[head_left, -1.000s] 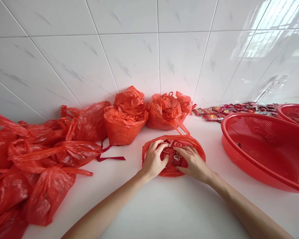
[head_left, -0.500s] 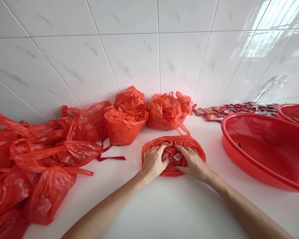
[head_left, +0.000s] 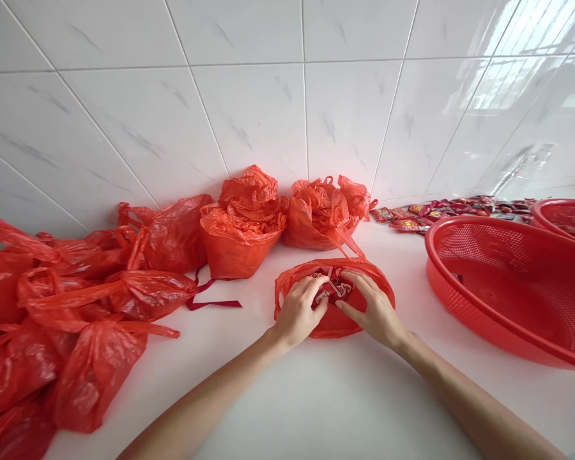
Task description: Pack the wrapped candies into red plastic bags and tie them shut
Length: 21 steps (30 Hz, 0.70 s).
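Observation:
A red plastic bag [head_left: 338, 331] lies spread open on the white counter in front of me. Inside it are several small dark-red wrapped packets [head_left: 338, 287] with white print, gathered between my two hands. My left hand [head_left: 299, 310] reaches in from the left, its curled fingers and thumb closed on packets at that side. From the right, my right hand [head_left: 376, 310] holds the cluster with fingers bent over its far side and thumb at the near side. My fingers hide part of the packets.
Full red plastic bags [head_left: 153, 294] crowd the left side. Two bundles of crumpled red bags [head_left: 242, 246] stand by the tiled wall. A dark-red ribbon [head_left: 215, 305] lies nearby. At the right are a large red mesh basket [head_left: 489, 319], another red basket [head_left: 563, 207] and scattered packets [head_left: 455, 207].
The packets in the bag have shifted and now sit closer together, at different angles. My fingers have moved slightly, the right hand's drawing back a little.

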### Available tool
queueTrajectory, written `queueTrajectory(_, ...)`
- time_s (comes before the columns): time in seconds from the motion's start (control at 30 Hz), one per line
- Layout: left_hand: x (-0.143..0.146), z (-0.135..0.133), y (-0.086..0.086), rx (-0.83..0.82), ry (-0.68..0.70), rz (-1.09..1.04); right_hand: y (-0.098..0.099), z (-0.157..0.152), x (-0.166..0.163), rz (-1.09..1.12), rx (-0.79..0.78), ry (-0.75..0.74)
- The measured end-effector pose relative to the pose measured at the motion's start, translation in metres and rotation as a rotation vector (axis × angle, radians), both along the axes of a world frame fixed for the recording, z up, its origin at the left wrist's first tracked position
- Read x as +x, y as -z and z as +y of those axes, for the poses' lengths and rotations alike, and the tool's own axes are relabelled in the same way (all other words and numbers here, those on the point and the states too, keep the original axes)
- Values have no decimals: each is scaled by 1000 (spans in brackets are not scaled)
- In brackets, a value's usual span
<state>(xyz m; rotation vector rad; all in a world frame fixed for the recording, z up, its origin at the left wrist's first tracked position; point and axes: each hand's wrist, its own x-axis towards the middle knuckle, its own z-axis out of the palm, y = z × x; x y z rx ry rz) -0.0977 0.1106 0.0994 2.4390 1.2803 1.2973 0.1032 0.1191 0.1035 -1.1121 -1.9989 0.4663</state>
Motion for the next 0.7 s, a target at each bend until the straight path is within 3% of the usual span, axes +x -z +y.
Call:
queueTrajectory(0.17, 2, -4, -4, -60, 141, -75, -11, -6, -4, 135, -199, -101)
queueTrajectory(0.47, 3, -3, -15, -490, 94, -414, -22, -5, -2, 562, -503, -160)
queueTrajectory(0.7, 5, -3, -19, -640, 165, -625, -24, -6, -2, 693, -641, -202)
